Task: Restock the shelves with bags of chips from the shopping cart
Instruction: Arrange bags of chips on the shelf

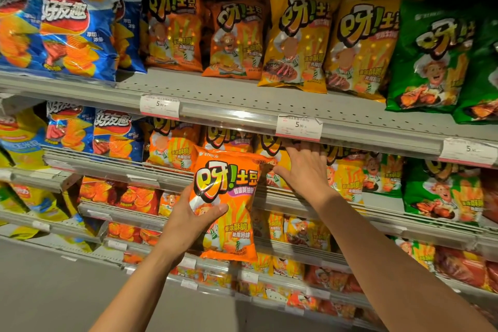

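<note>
My left hand (pixel 188 221) grips an orange bag of chips (pixel 229 197) by its left edge, thumb across the front, holding it upright in front of the second shelf (pixel 377 218). My right hand (pixel 304 167) reaches into that shelf just under the upper shelf's rail, its fingers spread against a yellow bag (pixel 342 178) standing there. Its thumb touches the top right corner of the held bag. The shopping cart is out of sight.
The upper shelf (pixel 242 105) carries blue, orange, yellow and green chip bags, with bare shelf in front of the orange ones. Price tags (pixel 298 128) hang on its rail. Lower shelves hold more orange and yellow bags. Grey floor lies at the bottom left.
</note>
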A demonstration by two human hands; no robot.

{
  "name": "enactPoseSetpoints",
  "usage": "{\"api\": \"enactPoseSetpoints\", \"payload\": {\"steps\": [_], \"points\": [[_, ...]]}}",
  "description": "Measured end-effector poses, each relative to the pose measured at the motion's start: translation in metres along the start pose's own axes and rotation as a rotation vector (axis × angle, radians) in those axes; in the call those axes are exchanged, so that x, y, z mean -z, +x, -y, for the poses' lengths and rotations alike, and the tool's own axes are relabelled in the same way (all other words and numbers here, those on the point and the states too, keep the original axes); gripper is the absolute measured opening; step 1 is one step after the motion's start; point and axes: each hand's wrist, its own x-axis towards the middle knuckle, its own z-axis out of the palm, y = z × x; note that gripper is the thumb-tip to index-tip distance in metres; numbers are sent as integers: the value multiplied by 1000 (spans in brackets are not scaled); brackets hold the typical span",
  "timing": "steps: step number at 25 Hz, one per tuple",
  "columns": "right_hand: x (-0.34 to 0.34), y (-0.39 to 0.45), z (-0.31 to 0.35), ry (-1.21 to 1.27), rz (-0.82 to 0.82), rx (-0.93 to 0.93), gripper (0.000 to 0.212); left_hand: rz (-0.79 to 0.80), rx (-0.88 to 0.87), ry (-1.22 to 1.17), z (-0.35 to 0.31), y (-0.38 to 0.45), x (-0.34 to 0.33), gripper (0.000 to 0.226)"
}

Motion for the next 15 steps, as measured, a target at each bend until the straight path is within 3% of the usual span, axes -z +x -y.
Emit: {"api": "enactPoseSetpoints", "payload": {"steps": [4, 7, 10, 13, 15], "points": [[18, -25, 8, 5, -145, 85, 63, 88, -31, -25, -7, 0, 5, 77], [39, -45, 18, 127, -182, 200, 50, 188, -71, 1, -21, 1, 20, 70], [70, -50, 35, 319, -182, 189, 34, 251, -135, 32, -45, 7, 41, 61], [102, -45, 53, 500, -263, 142, 39, 249, -233, 54, -83, 17, 61, 65], [119, -31, 65, 630, -319, 117, 44, 210, -307, 71, -115, 29, 72, 56]]}}
